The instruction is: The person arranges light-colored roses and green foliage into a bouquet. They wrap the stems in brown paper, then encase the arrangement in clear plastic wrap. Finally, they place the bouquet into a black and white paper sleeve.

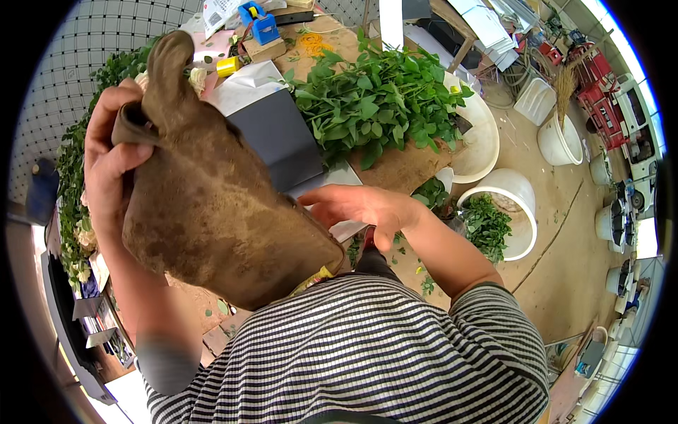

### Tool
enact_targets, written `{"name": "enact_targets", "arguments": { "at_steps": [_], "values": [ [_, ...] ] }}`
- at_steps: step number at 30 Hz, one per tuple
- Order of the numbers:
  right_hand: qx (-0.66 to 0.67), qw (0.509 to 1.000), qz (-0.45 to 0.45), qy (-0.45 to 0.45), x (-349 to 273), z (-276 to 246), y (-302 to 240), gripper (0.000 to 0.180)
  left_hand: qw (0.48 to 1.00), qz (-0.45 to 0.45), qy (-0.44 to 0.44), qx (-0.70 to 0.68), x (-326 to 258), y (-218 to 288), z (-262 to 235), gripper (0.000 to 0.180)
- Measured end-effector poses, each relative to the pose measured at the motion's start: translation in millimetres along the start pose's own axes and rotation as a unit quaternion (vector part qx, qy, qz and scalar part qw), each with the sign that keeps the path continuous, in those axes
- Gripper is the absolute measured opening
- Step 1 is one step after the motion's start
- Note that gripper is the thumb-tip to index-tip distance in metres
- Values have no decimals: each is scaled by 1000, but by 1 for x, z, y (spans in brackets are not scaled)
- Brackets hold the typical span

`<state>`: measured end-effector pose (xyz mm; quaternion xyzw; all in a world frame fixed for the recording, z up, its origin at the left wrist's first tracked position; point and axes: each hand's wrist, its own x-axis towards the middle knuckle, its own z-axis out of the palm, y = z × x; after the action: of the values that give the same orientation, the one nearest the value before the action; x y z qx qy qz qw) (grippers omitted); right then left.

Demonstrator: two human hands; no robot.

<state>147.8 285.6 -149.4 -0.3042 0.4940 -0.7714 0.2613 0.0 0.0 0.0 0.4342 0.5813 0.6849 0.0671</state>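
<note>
Donning appears to be the step in hand: a worn brown work glove (212, 205) is held up close to the camera, above the striped shirt (353, 346), with its finger end pointing up and its cuff low, next to the right hand.

1. Left hand (113, 166): clamped on the upper edge of the glove, fingers curled over the fabric and the thumb pressed against it.
2. Right hand (360, 206): open, fingers together and extended toward the glove cuff. Whether the fingertips have entered the cuff cannot be told; the glove body hides that edge.
3. Surroundings: behind the glove, the table (395, 169) carries a heap of green leafy stems (381, 106), a dark grey sheet (279, 141) and a blue tool (263, 25). White buckets (508, 205) stand on the floor at the right, 1 holding green cuttings.

Judged from this posture, the next move calls for the left hand to keep the cuff spread and steady, with the right-hand fingers kept straight and aligned with the opening, since stiff, soiled fabric may fold and block entry.
</note>
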Motion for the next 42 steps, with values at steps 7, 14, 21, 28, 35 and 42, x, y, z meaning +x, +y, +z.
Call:
{"name": "enact_targets", "arguments": {
  "at_steps": [7,14,21,28,35,42],
  "values": [
    [2,876,-92,474,-66,-68,-29,19,951,-159,-52,260,185,-128,58,33],
    [-128,819,33,559,-106,-172,51,28,835,-366,-203,357,214,-310,139,98],
    [-518,654,21,552,-147,-129,53,50,772,-413,-265,404,160,-372,148,141],
    [129,787,121,590,-88,-133,27,88,750,-372,-282,468,167,-366,177,131],
    [386,618,-37,684,-7,-200,63,57,806,-367,-323,334,178,-373,176,111],
    [300,742,-180,572,5,-173,36,71,760,-511,-395,-78,203,-324,144,100]
  ]
}}
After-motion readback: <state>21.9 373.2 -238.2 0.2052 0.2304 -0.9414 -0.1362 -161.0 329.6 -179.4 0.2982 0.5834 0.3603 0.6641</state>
